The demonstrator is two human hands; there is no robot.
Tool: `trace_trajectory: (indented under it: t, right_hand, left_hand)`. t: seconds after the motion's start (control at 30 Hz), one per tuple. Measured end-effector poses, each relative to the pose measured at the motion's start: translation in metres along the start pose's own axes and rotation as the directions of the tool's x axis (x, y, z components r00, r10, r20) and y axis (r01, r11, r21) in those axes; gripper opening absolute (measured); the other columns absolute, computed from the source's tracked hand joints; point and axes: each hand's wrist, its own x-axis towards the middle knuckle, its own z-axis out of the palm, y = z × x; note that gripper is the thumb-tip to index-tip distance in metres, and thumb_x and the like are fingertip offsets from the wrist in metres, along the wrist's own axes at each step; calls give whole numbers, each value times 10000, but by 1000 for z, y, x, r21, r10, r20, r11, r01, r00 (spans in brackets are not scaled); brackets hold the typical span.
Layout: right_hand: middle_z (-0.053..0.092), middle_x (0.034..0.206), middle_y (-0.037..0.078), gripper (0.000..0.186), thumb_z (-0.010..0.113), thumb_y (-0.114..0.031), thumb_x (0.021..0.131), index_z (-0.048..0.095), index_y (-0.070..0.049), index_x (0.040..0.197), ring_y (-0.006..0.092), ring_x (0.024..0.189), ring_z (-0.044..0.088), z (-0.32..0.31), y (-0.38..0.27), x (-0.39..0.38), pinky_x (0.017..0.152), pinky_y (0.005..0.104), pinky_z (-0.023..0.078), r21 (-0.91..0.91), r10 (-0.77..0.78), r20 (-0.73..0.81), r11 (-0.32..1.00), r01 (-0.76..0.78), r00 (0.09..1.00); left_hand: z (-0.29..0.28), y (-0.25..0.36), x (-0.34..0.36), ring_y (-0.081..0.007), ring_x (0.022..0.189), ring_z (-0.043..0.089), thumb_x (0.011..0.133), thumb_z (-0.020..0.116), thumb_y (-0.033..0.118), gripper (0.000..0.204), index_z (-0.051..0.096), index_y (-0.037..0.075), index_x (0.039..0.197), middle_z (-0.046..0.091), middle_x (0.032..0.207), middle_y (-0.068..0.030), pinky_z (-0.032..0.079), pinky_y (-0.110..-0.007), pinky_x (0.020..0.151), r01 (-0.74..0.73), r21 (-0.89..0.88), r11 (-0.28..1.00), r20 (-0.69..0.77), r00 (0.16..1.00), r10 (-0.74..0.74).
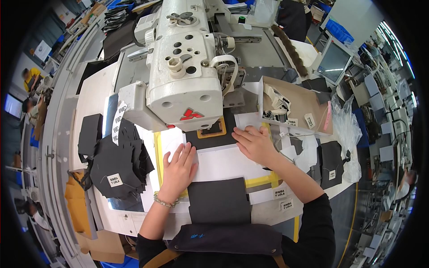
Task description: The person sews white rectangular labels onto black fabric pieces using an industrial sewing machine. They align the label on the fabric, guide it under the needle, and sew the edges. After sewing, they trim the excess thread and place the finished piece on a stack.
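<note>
The white counter (100, 89) spread beneath everything, and the big white sewing machine (185, 85) stood across its middle. To the right, a shallow cardboard box (315, 102) held a jumble of small tags. A white sheet (219, 165) lay flat in front of the machine, with yellow tape (157, 156) along its left side. A stack of black pieces (118, 158) sat untidily on the left, and overlapping black panels (219, 201) lay nearest the person.

The left hand (178, 167) rested palm down, its grip spread and closed on nothing, fingertips at the left end of a black strip (212, 142). The right hand (257, 145) had its fingers loosely bent over the strip's right end; its grip pressed from above, though I could not tell whether anything was pinched. The strip lay under the machine's head, between the hands, with a small orange-rimmed frame (223, 127) over its middle. Two pale labels (280, 193) lay near the right forearm.

Uneven pressure from the hands could have skewed the strip beneath the frame, giving crooked stitching. Fingertips so near the head risked being caught if the machine ran, and the right sleeve might have brushed the labels astray.
</note>
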Motion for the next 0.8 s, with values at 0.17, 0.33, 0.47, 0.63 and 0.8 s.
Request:
trace_trajectory:
  t: [0.17, 0.33, 0.47, 0.63, 0.8]
  right_hand:
    - [625, 1233, -42, 351, 705, -213, 783, 672, -116, 1119, 122, 1001, 527, 1, -2, -3, 809, 358, 342, 10, 23, 12, 1000, -23, 1000]
    - [613, 1255, -36, 371, 703, -221, 792, 661, -113, 1144, 126, 1015, 526, 0, -3, -3, 828, 359, 330, 4, 33, 16, 999, -33, 999]
    - [592, 1289, -31, 388, 711, -229, 790, 653, -112, 1154, 136, 1058, 523, -6, -8, -4, 854, 373, 307, -8, 48, 61, 999, -47, 997]
    - [580, 1308, -30, 401, 726, -249, 782, 649, -119, 1153, 147, 1116, 516, -29, -22, -17, 855, 395, 291, 12, 4, 118, 1000, -6, 993]
    - [594, 1284, -45, 337, 730, -244, 787, 680, -150, 1108, 156, 1122, 518, -44, -32, -27, 860, 404, 273, 29, 52, 115, 998, -56, 992]
  left_hand:
    - [-1, -1, 0, -214, 1277, 496, 850, 644, 207, 500, 547, 103, 1329, 533, 1392, -48, 288, -472, 1055, 7, -17, 1000, 15, 1000, -7]
    - [-9, -3, 0, -218, 1277, 497, 845, 642, 161, 505, 541, 107, 1337, 527, 1393, -45, 306, -475, 1056, 1, -77, 997, 48, 999, 2]
    - [-26, -19, -14, -228, 1240, 519, 843, 627, 87, 490, 545, 97, 1326, 559, 1336, -57, 336, -452, 1034, 47, -175, 984, 44, 998, -39]
    - [-55, -37, -42, -265, 940, 598, 835, 579, -35, 354, 638, 40, 1175, 662, 1002, -96, 410, -384, 882, 212, -346, 914, 56, 977, -206]
    - [-71, -43, -70, -254, 830, 612, 839, 604, -2, 221, 678, 27, 1045, 670, 867, -89, 444, -360, 780, 356, -445, 822, 250, 930, -268]
